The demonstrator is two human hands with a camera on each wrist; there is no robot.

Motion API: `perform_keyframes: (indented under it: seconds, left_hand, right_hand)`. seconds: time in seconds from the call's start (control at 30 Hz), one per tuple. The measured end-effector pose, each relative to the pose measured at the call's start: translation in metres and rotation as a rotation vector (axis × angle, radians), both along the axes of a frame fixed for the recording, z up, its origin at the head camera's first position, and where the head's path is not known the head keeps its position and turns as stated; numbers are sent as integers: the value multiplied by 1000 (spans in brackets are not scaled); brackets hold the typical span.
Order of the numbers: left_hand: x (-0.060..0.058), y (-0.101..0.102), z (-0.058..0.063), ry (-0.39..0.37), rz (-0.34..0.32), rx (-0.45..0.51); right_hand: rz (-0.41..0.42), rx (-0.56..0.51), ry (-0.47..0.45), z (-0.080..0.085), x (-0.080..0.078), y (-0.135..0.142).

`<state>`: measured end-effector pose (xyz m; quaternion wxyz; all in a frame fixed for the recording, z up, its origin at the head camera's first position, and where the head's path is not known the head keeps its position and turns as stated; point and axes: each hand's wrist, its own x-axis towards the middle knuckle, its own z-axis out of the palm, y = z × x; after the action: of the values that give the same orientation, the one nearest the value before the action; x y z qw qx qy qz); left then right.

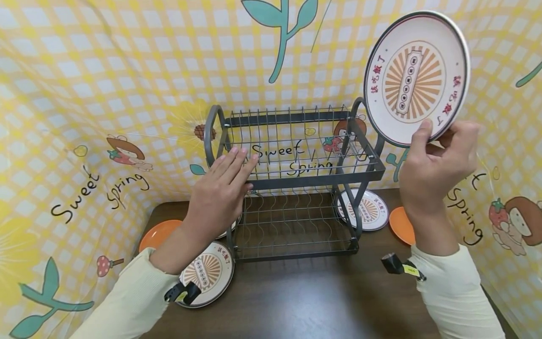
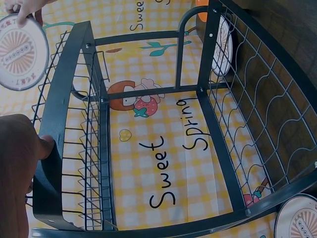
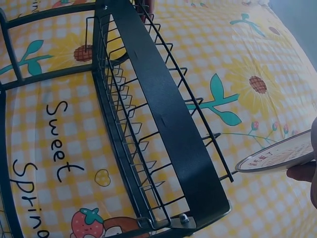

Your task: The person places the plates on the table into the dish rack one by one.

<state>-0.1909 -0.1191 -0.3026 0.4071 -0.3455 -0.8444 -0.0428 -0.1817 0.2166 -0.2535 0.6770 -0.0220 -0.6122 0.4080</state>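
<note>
My right hand [image 1: 440,162] pinches a white plate [image 1: 417,80] by its lower rim, thumb on the printed face. Dark-rimmed, with an orange sunburst and red characters, this plate is tilted up above the right end of a two-tier dark metal dish rack [image 1: 315,181]. My left hand [image 1: 220,190] holds the rack's upper shelf at its front left corner. Its fingers lie over the top, while the thumb [image 2: 45,147] rests against the front bar [image 2: 59,119] in the left wrist view. In the right wrist view the held plate [image 3: 277,153] appears edge-on beside the upper shelf.
On the brown table [image 1: 296,296], a matching plate [image 1: 207,275] lies left of the rack and another plate [image 1: 370,212] lies behind its right side. Orange plates sit at far left [image 1: 158,234] and right [image 1: 401,225]. A yellow checked cloth [image 1: 161,61] hangs around the table.
</note>
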Motion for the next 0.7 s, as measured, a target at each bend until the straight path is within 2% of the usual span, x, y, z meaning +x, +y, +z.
perform_keyframes:
  seconds: [0.33,0.57,0.7]
  left_hand:
    - [-1,0,0,-2,3,3]
    - [-1,1,1,3,-3,11]
    - [-1,1,0,0,-7,13]
  right_hand:
    - [23,145,-147,-1,-7,-8]
    - [29,269,-192,4,-12,-11]
    - [30,312,-252,7,-14,-12]
